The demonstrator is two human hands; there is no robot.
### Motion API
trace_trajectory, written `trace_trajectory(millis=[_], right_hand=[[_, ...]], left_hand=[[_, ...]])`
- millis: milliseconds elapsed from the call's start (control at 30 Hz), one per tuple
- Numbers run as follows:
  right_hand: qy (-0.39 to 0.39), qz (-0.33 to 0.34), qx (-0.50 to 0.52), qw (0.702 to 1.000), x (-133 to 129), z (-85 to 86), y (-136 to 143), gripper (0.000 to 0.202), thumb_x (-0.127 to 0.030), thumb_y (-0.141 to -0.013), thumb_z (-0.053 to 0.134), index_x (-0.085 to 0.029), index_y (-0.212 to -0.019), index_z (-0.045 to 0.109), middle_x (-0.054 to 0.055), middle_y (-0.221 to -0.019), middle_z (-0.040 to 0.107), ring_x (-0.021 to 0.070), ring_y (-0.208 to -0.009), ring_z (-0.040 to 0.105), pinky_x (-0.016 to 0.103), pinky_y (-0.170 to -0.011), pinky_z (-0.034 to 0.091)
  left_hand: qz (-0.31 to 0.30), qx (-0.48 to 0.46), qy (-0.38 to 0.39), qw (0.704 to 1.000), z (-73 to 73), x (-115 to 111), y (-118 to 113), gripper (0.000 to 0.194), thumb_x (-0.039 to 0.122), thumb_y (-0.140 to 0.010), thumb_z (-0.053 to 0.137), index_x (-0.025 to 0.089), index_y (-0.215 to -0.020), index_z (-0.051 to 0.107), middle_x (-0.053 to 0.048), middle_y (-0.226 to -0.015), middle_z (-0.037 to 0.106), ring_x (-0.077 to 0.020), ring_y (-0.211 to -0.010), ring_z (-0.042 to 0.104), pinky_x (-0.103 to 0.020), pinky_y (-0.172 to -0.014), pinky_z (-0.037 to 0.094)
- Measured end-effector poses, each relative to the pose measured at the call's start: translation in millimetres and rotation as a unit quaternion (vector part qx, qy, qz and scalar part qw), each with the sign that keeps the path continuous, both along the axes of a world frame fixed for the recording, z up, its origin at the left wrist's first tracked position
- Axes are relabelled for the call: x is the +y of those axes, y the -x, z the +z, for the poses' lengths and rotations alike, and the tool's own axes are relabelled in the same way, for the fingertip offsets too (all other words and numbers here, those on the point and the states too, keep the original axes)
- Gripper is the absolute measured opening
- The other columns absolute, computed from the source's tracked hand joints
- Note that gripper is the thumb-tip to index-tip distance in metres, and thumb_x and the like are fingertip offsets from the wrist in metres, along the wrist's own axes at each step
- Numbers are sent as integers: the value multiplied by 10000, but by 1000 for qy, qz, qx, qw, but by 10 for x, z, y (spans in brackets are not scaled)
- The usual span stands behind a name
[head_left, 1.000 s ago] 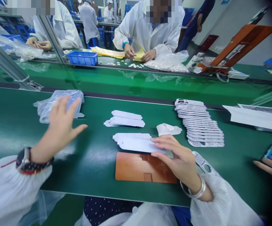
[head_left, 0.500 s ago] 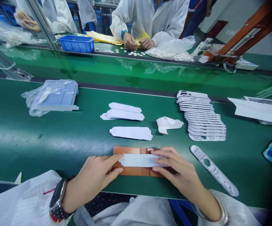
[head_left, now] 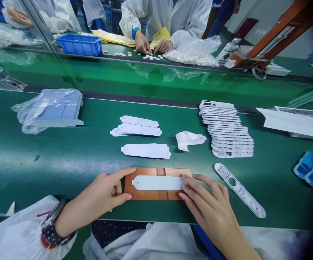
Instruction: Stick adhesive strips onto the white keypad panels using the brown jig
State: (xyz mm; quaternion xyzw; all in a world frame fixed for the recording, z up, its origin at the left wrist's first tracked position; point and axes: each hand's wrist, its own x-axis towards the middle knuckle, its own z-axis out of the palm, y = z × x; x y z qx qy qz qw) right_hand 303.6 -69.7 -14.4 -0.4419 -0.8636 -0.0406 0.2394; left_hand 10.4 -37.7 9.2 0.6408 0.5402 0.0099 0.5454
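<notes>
Evidently, on the green bench [head_left: 97, 155], the left hand [head_left: 102, 191] grips the orange plate [head_left: 145, 195], lower centre of the frame; the right hand [head_left: 212, 202] rests opposite, pinching or not, I can't tell. Loose sheets [head_left: 145, 150] mid-frame look unplaced; one white strip [head_left: 159, 183] lies on the plate, long axis left-right, tab leftward.

At the far bench [head_left: 134, 62] is a co-worker [head_left: 170, 20] in white with a yellow sheet [head_left: 161, 35] — a blue basket [head_left: 78, 46] to the left, small white pieces [head_left: 151, 57] in front, a clear bag [head_left: 191, 52] and an orange frame [head_left: 294, 16] to the right.
</notes>
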Motion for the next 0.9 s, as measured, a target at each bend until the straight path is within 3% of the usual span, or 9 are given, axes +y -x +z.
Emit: trace_trajectory(millis=[133,233,333,433,700,900], right_hand=[[-18,-49,99,994,61,69,240,266,-32,-807,588,-159,-1040,578,100,-908,678,241,-855,527,407,-708,431],[49,-20,175,983,102,55,624,158,-70,-826,585,-182,-935,571,64,-844,632,205,-837,514,376,-743,454],[133,-4,163,978,102,-8,1030,31,-181,-841,594,-187,-847,564,47,-822,582,199,-810,490,360,-706,447],[154,-36,153,975,99,-57,1259,91,-178,-846,570,-184,-763,533,30,-772,551,184,-737,454,341,-647,410],[100,-45,207,972,129,-84,1269,165,-120,-862,475,-194,-717,502,18,-684,545,171,-683,478,323,-639,402],[156,-32,256,953,87,-117,1236,97,-139,-873,509,-194,-795,530,28,-761,573,174,-772,513,323,-695,435]], left_hand=[[9,-34,54,998,-10,63,41,651,390,-824,556,334,-1403,263,78,-648,581,-111,-484,575,-208,-515,445],[23,-51,60,997,-12,79,38,652,355,-812,574,311,-1389,274,83,-648,557,-100,-459,560,-205,-496,447],[26,-66,61,996,2,91,26,652,324,-798,588,281,-1378,293,82,-644,534,-97,-444,553,-199,-461,437],[25,-79,56,995,14,101,26,641,311,-794,596,290,-1369,313,84,-637,531,-96,-447,561,-192,-454,445],[24,-87,55,994,2,116,27,653,312,-790,600,297,-1377,314,83,-618,537,-100,-427,560,-178,-410,452],[19,-83,52,995,8,122,23,653,305,-790,600,297,-1380,319,85,-627,535,-93,-420,560,-167,-399,439]])
